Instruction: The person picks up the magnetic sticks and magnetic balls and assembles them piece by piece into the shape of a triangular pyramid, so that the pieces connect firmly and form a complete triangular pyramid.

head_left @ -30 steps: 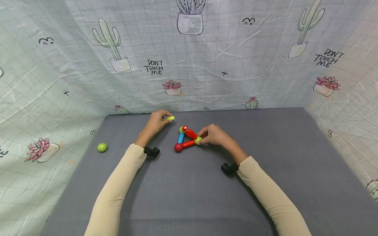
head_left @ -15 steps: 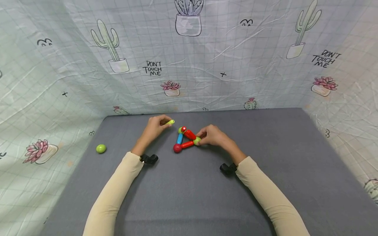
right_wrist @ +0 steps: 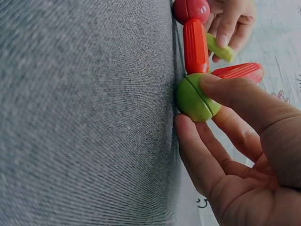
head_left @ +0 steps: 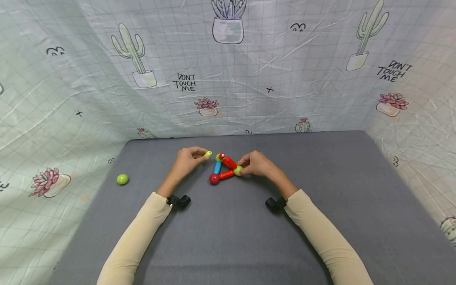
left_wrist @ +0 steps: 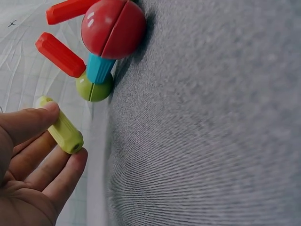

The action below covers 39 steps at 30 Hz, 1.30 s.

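A yellow-green magnetic rod (left_wrist: 66, 132) is pinched between the thumb and fingers of my left hand (head_left: 186, 161), raised just left of a magnetic ball-and-rod frame. The frame has a red ball (head_left: 214, 179) in front, a green ball (left_wrist: 95, 87) behind it and another green ball (right_wrist: 194, 99) at the right. A blue rod (head_left: 217, 167) joins the red ball to the back green ball; a red rod (right_wrist: 195, 46) joins it to the right one. From each green ball a further red rod slants upward. My right hand (head_left: 259, 163) grips the right green ball between thumb and fingers.
A loose green ball (head_left: 122, 179) lies on the grey table (head_left: 221, 233) at the left. Behind the table hangs a cactus-print cloth (head_left: 249, 79). Each wrist wears a black camera on a strap.
My left hand has come toward me and lower, bringing the yellow-green rod near the back green ball, and the rod now points differently. The right hand keeps its hold on the right green ball.
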{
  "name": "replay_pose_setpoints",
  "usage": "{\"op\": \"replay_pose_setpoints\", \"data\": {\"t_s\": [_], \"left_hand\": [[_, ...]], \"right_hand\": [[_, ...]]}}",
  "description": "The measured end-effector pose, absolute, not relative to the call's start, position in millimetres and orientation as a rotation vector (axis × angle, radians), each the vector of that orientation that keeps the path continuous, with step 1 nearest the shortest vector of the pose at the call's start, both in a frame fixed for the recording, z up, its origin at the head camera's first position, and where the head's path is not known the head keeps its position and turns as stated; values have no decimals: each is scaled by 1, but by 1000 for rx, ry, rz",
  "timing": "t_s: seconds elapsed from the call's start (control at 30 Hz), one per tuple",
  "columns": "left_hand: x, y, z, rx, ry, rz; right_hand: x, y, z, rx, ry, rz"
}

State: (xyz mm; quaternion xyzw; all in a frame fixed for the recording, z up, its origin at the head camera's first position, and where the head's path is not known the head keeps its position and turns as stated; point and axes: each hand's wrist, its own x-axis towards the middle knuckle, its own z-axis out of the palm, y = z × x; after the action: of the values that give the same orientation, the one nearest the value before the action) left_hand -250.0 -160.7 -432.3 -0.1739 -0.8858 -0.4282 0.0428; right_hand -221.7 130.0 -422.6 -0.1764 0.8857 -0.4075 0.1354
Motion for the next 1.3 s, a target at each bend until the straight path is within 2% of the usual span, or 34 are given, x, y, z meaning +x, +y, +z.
{"op": "replay_pose_setpoints", "data": {"t_s": [0.4,1.3], "left_hand": [[-233,-164,-431,-447,-2691,-1435],[-214,-158,-424,-451,-2712,-1480]], "right_hand": [[-222,130,-424,-510,2574,-1164],[-221,130,-421,-510,2562,-1175]]}}
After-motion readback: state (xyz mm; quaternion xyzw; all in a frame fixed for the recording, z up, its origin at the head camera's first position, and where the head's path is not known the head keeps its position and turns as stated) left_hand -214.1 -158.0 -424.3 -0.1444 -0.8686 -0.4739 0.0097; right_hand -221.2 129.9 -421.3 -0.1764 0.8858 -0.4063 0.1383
